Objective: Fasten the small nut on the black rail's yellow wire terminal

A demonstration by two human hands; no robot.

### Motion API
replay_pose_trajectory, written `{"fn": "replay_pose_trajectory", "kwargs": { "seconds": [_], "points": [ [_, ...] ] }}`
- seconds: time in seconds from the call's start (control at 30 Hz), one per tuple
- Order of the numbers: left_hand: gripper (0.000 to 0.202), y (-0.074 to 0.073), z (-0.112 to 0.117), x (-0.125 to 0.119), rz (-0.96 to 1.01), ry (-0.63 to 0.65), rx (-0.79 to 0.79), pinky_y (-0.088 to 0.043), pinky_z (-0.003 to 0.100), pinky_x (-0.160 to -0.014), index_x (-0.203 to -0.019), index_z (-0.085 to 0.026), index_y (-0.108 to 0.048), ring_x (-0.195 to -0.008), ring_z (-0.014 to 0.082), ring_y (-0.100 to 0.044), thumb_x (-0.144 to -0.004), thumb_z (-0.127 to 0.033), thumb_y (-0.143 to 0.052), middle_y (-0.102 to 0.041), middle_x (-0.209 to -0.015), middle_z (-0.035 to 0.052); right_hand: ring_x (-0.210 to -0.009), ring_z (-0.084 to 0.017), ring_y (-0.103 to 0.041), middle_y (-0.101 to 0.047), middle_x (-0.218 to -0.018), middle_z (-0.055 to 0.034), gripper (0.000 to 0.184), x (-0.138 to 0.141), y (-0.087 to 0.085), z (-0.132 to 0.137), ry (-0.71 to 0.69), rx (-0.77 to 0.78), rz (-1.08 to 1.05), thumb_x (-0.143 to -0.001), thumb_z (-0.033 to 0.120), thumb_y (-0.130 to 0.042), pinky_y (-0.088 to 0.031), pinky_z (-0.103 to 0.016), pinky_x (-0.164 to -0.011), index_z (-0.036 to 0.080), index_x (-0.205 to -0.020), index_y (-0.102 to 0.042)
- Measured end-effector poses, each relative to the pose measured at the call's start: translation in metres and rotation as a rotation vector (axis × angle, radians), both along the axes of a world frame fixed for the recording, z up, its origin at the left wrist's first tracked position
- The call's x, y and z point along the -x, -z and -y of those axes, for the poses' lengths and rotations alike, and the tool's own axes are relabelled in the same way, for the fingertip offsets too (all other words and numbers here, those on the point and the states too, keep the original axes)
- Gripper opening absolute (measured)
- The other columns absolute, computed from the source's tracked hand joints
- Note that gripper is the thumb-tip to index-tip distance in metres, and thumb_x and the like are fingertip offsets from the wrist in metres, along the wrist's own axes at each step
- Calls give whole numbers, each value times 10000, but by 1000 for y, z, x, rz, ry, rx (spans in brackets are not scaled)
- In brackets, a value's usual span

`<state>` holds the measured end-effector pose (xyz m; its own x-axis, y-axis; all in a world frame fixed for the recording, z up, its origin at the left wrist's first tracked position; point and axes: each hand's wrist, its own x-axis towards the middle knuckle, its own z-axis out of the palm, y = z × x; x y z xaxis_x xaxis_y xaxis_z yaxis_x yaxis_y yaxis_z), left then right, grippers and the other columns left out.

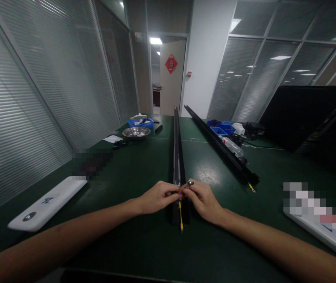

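One black rail lies on the green table. Over its near end the left hand and right hand meet, both pinched narrow; whatever they may hold is too small to tell. One yellow wire extends from that end. Right of the rail lies one second rail; left, one metal bowl.

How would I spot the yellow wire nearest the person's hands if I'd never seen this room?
On the green table, find the long black rail where the left hand and right hand meet. At its near end, just below them, is the yellow wire. Unlike the stubbier wire on the slanting rail to the right, it shows longer and points straight toward the table's near edge.
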<state>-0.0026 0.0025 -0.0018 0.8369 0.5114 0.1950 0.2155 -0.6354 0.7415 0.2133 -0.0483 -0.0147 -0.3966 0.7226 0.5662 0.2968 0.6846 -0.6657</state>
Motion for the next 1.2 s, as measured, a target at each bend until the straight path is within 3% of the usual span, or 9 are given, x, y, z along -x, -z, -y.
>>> {"fn": "replay_pose_trajectory", "kwargs": {
  "seconds": [0.37, 0.8, 1.2],
  "points": [
    [287, 1, 0, 1, -5, -10, 34, -350, 199, -592, -935, -118, -676, -643, 104, -478, -1034, -344, -530, -555, -757, -9, -838, -188, -652, -686, -903, -51, 260, 0, -1, -1, -9, 7, -14, -1073, 220, -475, -505, -312, -779, 199, -982, -718],
    [278, 2, -1, 1, -20, 16, -79, -382, 212, -665, -967, -130, -666, -713, 119, -542, -1059, -328, -495, -598, -816, 5, -824, -180, -645, -686, -902, -40, 251, 0, 3, -1, -1, 21, 21, -1079, 236, -465, -491, -298, -768, 202, -980, -694],
    [278, 2, -1, 2, -24, 20, -79, -411, 214, -674, -984, -130, -677, -720, 131, -564, -1056, -321, -489, -643, -852, 24, -806, -174, -639, -677, -888, -36, 255, 1, 2, -1, -5, 24, 20, -1084, 252, -462, -494, -290, -752, 191, -975, -685]
  ]
}}
